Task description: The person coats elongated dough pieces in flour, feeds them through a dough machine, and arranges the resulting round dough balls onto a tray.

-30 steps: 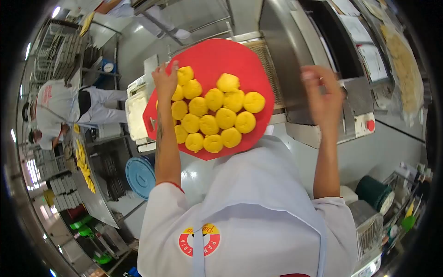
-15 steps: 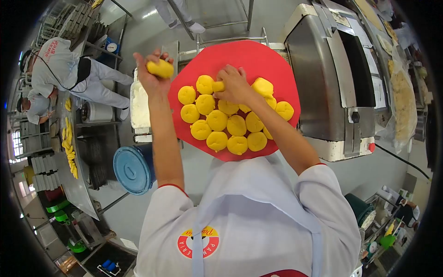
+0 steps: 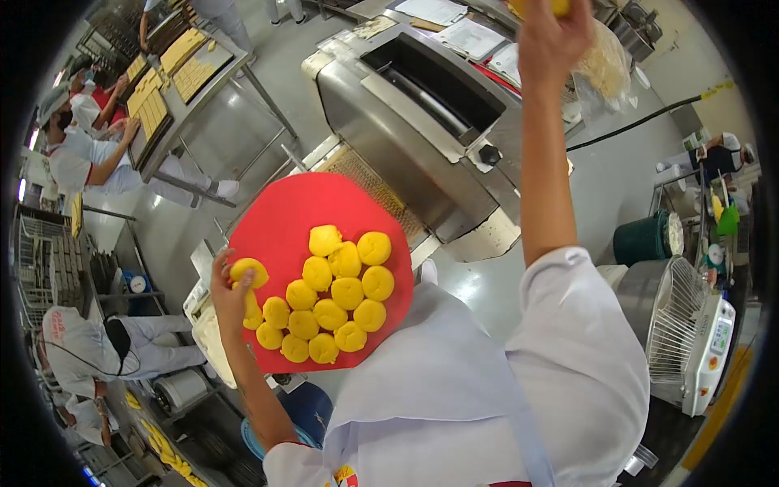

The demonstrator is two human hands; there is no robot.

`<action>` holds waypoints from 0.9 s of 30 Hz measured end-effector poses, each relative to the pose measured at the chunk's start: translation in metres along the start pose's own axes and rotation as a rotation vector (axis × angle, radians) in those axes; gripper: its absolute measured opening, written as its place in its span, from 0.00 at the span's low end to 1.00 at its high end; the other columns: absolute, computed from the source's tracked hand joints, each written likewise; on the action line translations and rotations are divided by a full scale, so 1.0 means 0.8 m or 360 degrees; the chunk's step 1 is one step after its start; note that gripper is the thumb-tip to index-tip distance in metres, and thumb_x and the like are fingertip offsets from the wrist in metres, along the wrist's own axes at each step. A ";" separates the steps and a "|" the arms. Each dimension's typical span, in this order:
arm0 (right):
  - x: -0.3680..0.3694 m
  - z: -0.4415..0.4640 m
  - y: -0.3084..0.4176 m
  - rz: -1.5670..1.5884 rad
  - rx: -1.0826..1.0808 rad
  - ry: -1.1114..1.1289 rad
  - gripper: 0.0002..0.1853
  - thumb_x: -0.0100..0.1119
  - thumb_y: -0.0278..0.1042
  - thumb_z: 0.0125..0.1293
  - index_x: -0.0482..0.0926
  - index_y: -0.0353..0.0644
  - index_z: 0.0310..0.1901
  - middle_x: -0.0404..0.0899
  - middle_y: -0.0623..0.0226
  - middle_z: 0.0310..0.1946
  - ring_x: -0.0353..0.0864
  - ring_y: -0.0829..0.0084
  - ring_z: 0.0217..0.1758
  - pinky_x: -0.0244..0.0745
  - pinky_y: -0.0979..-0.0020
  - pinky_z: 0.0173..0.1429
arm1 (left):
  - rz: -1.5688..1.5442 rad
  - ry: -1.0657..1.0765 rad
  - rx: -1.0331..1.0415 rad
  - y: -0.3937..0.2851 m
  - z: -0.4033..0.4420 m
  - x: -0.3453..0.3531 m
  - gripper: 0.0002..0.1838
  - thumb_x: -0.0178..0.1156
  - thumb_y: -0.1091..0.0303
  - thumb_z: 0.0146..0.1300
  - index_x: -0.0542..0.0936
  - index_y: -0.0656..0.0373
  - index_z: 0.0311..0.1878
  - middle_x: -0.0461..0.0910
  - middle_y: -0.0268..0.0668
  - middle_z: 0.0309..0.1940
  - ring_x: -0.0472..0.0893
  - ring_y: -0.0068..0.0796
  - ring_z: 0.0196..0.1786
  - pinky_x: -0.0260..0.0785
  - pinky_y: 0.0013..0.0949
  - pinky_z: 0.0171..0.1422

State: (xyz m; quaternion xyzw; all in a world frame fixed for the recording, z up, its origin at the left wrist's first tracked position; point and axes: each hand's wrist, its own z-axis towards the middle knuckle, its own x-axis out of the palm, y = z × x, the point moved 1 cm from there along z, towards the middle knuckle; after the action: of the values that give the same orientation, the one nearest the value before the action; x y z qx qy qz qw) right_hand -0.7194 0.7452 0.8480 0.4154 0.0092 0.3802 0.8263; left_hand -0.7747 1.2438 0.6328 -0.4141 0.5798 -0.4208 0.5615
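Observation:
A round red board [image 3: 276,219] carries several smooth yellow dough balls [image 3: 329,313], clustered over its right and lower part. My left hand [image 3: 230,294] is at the board's left edge, fingers curled around a yellow dough ball [image 3: 249,273]. Just below it, another dough piece lies partly hidden by the hand. Stretched far out over the machine side, my right hand [image 3: 556,40] grips a yellow dough ball [image 3: 539,7], which the top of the view cuts off.
Beyond the board stands a steel machine [image 3: 406,122] with an open dark hopper. Papers [image 3: 469,37] lie behind it. Co-workers stand at a table with trays of dough pieces [image 3: 193,77] at upper left. A blue bin [image 3: 304,414] is below the board, a caged mixer [image 3: 677,325] at right.
My view has turned right. My right hand has left the board with a dough ball and reached up over the machine side. My left hand has come down to the board's left edge.

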 end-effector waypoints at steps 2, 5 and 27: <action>0.018 0.040 -0.067 -0.0399 -0.0256 0.0233 0.17 0.66 0.34 0.65 0.82 0.40 0.54 0.85 0.53 0.43 0.84 0.56 0.46 0.77 0.61 0.52 | -0.0165 -0.0094 0.0045 -0.038 0.007 0.022 0.18 0.66 0.68 0.64 0.78 0.59 0.56 0.80 0.35 0.42 0.80 0.23 0.42 0.74 0.28 0.46; 0.010 -0.019 -0.181 -0.1383 -0.1235 0.0952 0.32 0.67 0.53 0.65 0.75 0.37 0.63 0.79 0.51 0.54 0.82 0.59 0.52 0.79 0.63 0.55 | -0.0354 -0.0127 0.0060 -0.099 0.009 0.072 0.17 0.64 0.66 0.67 0.79 0.60 0.57 0.81 0.35 0.43 0.80 0.21 0.39 0.74 0.24 0.40; -0.083 -0.191 -0.011 -0.0215 0.0182 0.1631 0.23 0.69 0.48 0.62 0.84 0.42 0.53 0.81 0.53 0.55 0.80 0.57 0.58 0.74 0.60 0.61 | -0.1881 0.0541 -0.0210 -0.186 0.001 0.335 0.32 0.53 0.50 0.75 0.61 0.60 0.73 0.66 0.46 0.67 0.66 0.43 0.72 0.60 0.50 0.75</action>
State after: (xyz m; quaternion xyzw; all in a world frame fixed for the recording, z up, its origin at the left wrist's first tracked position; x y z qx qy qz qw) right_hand -0.8113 0.8033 0.7219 0.2189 0.4603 0.4795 0.7143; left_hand -0.7799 0.9433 0.6935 -0.6262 0.3585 -0.6841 0.1065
